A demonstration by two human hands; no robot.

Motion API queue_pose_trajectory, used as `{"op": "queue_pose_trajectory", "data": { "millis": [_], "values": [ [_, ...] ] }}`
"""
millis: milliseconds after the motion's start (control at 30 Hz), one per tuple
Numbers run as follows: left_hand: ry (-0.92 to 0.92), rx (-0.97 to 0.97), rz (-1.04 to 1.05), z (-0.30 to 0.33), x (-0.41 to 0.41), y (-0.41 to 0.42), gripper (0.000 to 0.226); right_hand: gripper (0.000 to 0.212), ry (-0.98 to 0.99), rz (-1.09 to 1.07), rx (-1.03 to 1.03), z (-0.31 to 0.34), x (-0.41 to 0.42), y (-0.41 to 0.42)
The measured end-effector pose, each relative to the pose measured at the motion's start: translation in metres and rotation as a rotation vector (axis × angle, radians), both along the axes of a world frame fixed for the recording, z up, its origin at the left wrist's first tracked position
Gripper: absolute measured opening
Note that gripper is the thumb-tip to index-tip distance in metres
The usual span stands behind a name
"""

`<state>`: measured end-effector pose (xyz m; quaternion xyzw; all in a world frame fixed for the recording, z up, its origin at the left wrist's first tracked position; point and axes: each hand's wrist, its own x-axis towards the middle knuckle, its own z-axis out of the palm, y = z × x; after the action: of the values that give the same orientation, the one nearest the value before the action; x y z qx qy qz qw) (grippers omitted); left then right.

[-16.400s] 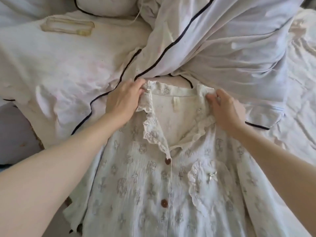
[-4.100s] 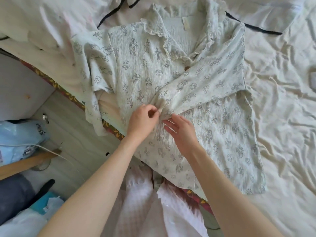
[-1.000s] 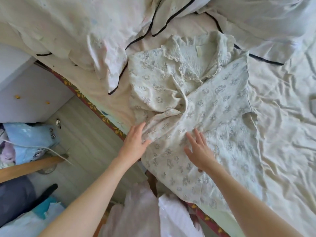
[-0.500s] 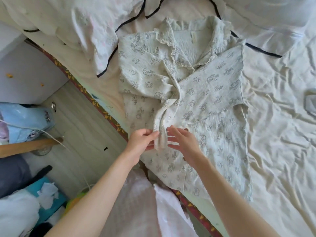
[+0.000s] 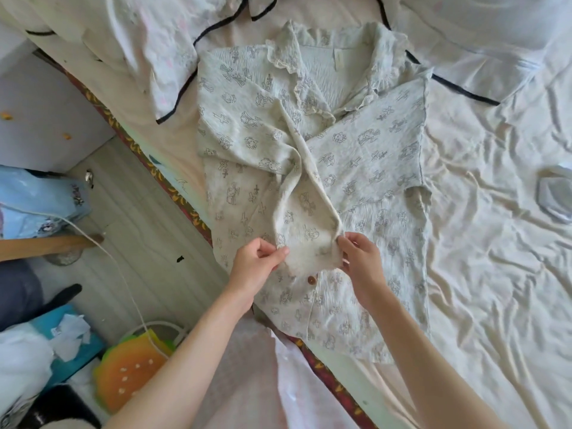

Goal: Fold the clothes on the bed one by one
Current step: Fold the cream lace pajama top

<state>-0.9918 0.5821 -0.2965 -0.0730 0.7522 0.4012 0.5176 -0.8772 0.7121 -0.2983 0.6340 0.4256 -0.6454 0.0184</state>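
got my left hand (image 5: pixel 255 264) and right hand (image 5: pixel 359 258) both pinching the cuff (image 5: pixel 309 253) between them, pajama shirt (image 5: pixel 365 156) flat on the bed (image 5: pixel 495 274), mid sleeve-fold, next i reckon lay it straight.

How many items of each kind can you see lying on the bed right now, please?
Printed shirts: 1, the printed shirt pinched by the left hand and right hand
Dark-piped white bedding: 1, the piped bedding
Small grey objects: 1, the grey object
Total: 3
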Motion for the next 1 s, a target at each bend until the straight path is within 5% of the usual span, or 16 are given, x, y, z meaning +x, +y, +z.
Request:
{"op": "queue_pose_trajectory", "data": {
  "millis": [167,267,400,467,533,633,733,833,900,1000],
  "values": [
    [-0.129,0.03,-0.052,-0.003,0.026,0.015,0.022,0.014,0.054,-0.109,-0.016,0.001,0.028,0.01],
    [-0.362,0.075,0.157,-0.01,0.029,0.029,0.043,0.009,0.052,-0.121,-0.004,-0.004,0.034,0.016],
    [-0.475,0.091,0.349,-0.019,0.024,0.047,0.022,0.031,0.04,0.051,0.043,-0.012,0.03,0.023],
    [-0.414,0.068,0.31,-0.018,0.026,0.058,0.007,0.037,0.004,0.163,0.125,-0.016,0.024,0.025],
    [-0.335,0.078,0.187,-0.013,0.03,0.068,0.004,0.02,-0.046,0.222,0.25,-0.018,0.019,0.031],
    [-0.191,0.138,-0.098,0.001,0.037,0.07,0.004,0.023,-0.023,0.04,0.328,-0.018,0.021,0.047],
    [0.179,0.081,-0.331,-0.001,0.038,0.058,0.011,0.019,-0.016,-0.085,0.336,-0.013,0.032,0.061],
    [0.536,-0.129,-0.341,-0.016,0.022,0.042,0.014,0.018,-0.175,0.061,0.392,-0.019,0.041,0.065],
    [0.567,-0.225,-0.314,-0.031,0.011,0.036,0.02,0.04,-0.268,0.191,0.453,-0.025,0.039,0.062],
    [0.485,-0.307,-0.375,-0.045,0.004,0.037,0.037,0.044,-0.297,0.376,0.558,-0.03,0.021,0.051]
  ]
}}
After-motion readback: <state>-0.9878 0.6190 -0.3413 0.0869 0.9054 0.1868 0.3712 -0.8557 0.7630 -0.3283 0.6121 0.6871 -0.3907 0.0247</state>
